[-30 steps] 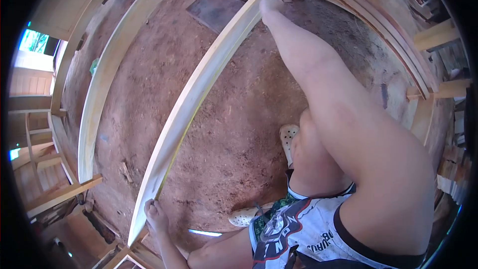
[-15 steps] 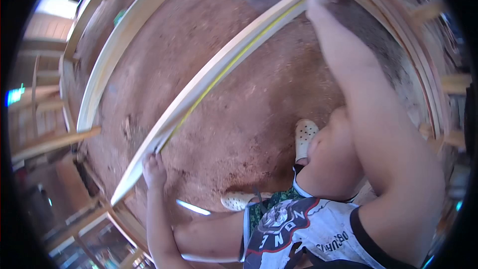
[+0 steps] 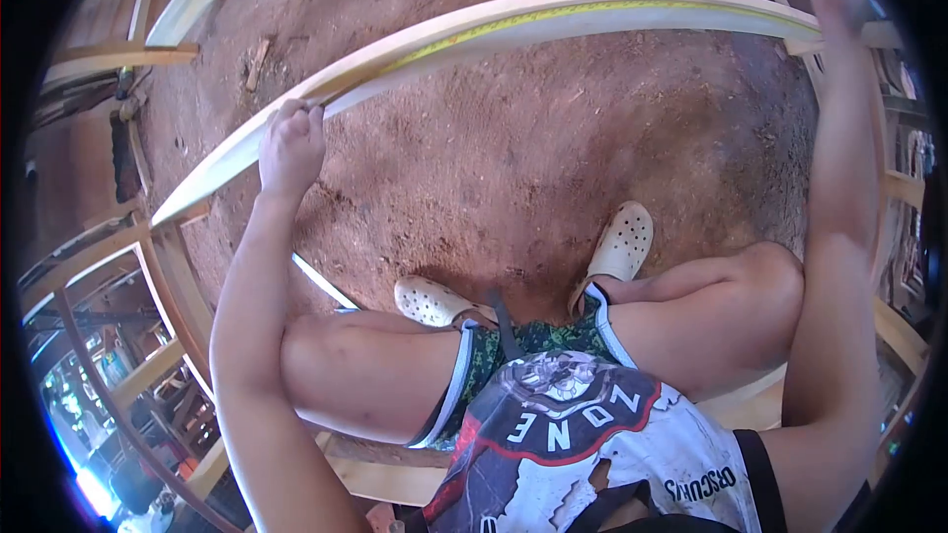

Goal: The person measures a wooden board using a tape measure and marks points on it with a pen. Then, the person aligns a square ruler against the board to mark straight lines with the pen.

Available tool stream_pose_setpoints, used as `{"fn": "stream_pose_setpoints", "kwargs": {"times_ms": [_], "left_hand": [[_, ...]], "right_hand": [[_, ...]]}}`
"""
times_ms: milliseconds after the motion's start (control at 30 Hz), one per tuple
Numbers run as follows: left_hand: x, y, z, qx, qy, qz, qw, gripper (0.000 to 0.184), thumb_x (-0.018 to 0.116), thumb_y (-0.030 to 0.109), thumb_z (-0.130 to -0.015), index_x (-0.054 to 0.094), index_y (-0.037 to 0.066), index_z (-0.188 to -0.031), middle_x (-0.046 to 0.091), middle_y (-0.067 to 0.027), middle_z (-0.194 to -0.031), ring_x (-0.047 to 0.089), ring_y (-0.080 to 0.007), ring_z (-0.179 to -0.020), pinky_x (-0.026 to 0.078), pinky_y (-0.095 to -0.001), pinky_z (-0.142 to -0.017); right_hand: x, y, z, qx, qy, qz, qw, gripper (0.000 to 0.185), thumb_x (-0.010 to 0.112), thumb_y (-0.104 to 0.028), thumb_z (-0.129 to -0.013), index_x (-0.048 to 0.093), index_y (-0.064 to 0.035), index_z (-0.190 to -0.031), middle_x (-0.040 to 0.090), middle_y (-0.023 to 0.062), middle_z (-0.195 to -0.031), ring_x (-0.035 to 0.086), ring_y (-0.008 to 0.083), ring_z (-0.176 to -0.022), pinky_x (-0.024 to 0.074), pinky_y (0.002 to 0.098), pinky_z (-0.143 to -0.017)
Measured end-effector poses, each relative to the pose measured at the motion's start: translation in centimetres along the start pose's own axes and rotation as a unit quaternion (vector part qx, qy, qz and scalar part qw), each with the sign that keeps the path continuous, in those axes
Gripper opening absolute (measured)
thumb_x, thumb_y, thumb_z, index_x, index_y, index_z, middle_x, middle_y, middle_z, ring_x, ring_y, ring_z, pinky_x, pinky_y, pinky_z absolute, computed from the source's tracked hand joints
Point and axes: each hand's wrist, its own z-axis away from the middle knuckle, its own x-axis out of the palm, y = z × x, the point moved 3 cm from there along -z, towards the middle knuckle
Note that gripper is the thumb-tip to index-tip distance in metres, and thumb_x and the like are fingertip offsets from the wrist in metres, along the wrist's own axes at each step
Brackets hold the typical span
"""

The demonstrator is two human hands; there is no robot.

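Left grip [image 3: 293,145]: pinching yellow tape [image 3: 464,37] along board [image 3: 219,160] | Right grip [image 3: 837,2]: blurred, cannot tell

Two hands [image 3: 292,146], one tape measure [image 3: 494,29], one long board [image 3: 219,158]

The count also takes in one person [image 3: 365,370], two perforated clogs [image 3: 626,240], one printed shirt [image 3: 553,444], one pair of camouflage shorts [image 3: 558,337] and two bare knees [image 3: 765,281]. One small wood scrap [image 3: 259,64] shows. Several wooden framing pieces [image 3: 120,57] overlap at the edges, so their exact number cannot be told.
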Motion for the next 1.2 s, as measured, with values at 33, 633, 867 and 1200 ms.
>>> {"fn": "stream_pose_setpoints", "kwargs": {"times_ms": [33,633,867,1200], "left_hand": [[0.2,0.0,-0.1,0.006,0.012,0.0,1.0,0.034,0.059,0.021,-0.097,0.07,-0.003,-0.076,0.069,-0.0171,-0.103,0.065,-0.0377,-0.093,0.052,-0.0467,-0.085],[2.3,0.3,-1.2,-0.04,0.004,-0.034,0.999,0.038,0.059,0.026,-0.096,0.068,-0.003,-0.074,0.07,-0.0177,-0.1,0.067,-0.0398,-0.09,0.051,-0.0476,-0.084],[2.2,0.5,-1.3,-0.088,-0.01,-0.056,0.995,0.039,0.056,0.029,-0.098,0.068,-0.002,-0.077,0.069,-0.0215,-0.089,0.066,-0.0412,-0.087,0.051,-0.0498,-0.082],[1.7,1.2,-1.7,-0.121,-0.046,-0.064,0.99,0.042,0.055,0.031,-0.098,0.07,-0.001,-0.076,0.069,-0.0227,-0.083,0.067,-0.0418,-0.081,0.053,-0.0501,-0.079]], "right_hand": [[2.3,-0.5,-0.1,-0.076,-0.093,0.042,0.992,0.087,0.018,-0.067,-0.102,0.056,0.0064,-0.128,0.069,0.0225,-0.104,0.07,0.0317,-0.086,0.0583,0.0341,-0.057],[23.2,9.3,29.0,-0.127,-0.274,0.061,0.951,0.005,0.063,-0.007,-0.09,0.063,-0.0033,-0.093,0.064,0.0046,-0.084,0.059,0.0116,-0.072,0.0474,0.0272,-0.065],[24.8,13.1,31.4,-0.232,-0.243,0.076,0.939,0.013,0.071,-0.006,-0.083,0.058,-0.0086,-0.082,0.057,0.0038,-0.07,0.056,0.016,-0.057,0.0433,0.0303,-0.052],[26.3,13.9,32.5,-0.255,-0.256,0.161,0.918,0.023,0.074,-0.003,-0.073,0.054,-0.0133,-0.072,0.052,0.0051,-0.064,0.054,0.0239,-0.054,0.0415,0.0357,-0.05]]}}
